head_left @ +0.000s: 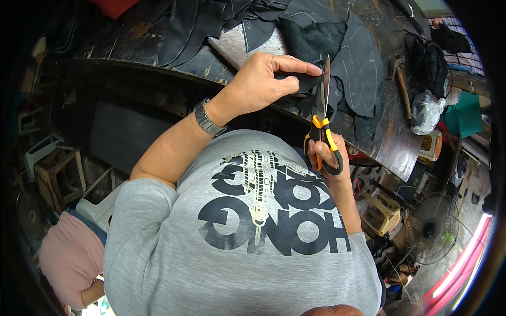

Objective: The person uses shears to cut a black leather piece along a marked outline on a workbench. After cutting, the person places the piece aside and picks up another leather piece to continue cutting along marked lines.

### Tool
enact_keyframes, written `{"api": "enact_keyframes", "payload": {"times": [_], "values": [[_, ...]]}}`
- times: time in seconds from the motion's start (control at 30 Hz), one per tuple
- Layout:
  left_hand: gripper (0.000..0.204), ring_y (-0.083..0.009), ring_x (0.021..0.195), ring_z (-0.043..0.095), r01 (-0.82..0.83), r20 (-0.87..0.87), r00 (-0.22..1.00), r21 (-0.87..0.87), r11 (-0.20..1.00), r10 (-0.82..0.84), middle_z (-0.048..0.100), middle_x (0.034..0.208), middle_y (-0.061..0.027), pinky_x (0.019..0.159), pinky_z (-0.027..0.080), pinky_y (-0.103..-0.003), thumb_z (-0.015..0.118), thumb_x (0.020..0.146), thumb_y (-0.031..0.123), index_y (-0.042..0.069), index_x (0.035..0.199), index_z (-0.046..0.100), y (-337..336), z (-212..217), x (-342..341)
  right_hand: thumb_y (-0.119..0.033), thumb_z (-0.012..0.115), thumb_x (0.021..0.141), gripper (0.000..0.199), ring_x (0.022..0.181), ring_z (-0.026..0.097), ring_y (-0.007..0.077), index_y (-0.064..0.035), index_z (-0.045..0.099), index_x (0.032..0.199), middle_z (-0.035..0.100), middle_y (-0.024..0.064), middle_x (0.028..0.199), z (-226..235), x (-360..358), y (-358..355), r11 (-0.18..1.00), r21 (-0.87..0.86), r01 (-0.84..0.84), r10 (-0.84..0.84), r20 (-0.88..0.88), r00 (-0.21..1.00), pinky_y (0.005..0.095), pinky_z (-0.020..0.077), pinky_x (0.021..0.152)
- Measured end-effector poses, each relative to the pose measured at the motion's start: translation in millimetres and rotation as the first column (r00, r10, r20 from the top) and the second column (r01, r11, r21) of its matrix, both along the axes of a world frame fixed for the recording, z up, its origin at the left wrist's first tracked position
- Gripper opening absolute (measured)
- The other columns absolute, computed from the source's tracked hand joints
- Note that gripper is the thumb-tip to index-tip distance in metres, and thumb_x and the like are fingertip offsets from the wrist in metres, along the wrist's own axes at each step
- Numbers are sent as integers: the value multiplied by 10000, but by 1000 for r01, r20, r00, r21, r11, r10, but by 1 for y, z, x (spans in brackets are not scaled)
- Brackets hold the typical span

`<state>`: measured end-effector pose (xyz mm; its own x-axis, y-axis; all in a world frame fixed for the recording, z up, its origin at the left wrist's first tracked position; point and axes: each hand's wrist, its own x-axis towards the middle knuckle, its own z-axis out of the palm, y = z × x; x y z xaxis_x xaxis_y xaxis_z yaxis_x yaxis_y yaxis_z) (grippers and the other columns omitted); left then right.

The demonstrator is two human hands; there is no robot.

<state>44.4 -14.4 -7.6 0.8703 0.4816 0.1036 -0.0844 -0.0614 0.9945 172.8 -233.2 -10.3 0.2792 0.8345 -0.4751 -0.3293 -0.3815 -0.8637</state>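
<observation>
My left hand (258, 84) is closed, its thumb and fingers pinching a small black piece of leather-like material (310, 82) above the table's front edge. In my right hand (337, 152) is a pair of scissors (331, 138) with yellow and black handles, my fingers through the loops. The blades point away from me and stand slightly apart, right beside the left fingertips at the end of the black piece. Whether the blades touch the material I cannot tell. Just beyond them lie larger dark cut pieces (361, 68) with pale chalk-like outlines.
The dark, worn table (211, 71) carries more black strips (182, 31) and a speckled pale slab (258, 42). To the right lie a hammer (403, 89) and a clear plastic bag (426, 113). A fan (429, 229) stands low right. Behind left is a person in pink (71, 258).
</observation>
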Motion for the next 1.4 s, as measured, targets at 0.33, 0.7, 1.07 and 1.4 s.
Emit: {"api": "enact_keyframes", "payload": {"times": [0.33,0.7,1.07,1.4], "values": [[333,-156,1032,651,85,-17,996,47,995,-84,706,1108,-102,956,473,-280,543,826,-10,23,1114,706,9,6,-3,-564,802,694,577,427,492,101,-31,585,736,509,18,549,1,13,-4,991,-69,-112,122,149,981,212,376,384],[331,-154,1049,641,112,-1,994,27,993,-112,701,1119,-101,970,466,-282,552,828,-19,23,1119,704,4,6,-3,-395,821,745,428,448,495,76,-34,592,764,526,0,579,-4,10,-3,999,22,-46,45,43,998,205,387,402],[325,-135,1013,652,123,-50,991,46,991,-121,709,1097,-98,931,482,-263,554,827,-9,30,1108,712,7,7,-3,-317,803,772,359,398,470,74,-38,583,721,517,1,518,-1,11,-7,997,-28,-75,77,80,994,209,359,374],[305,-144,1085,613,167,-64,983,-37,985,-170,697,1120,-80,989,440,-282,570,839,-20,10,1114,698,14,1,-6,-284,785,780,318,397,469,69,-38,595,709,521,0,524,9,16,-2,993,-116,-10,33,197,980,215,340,364]]}}
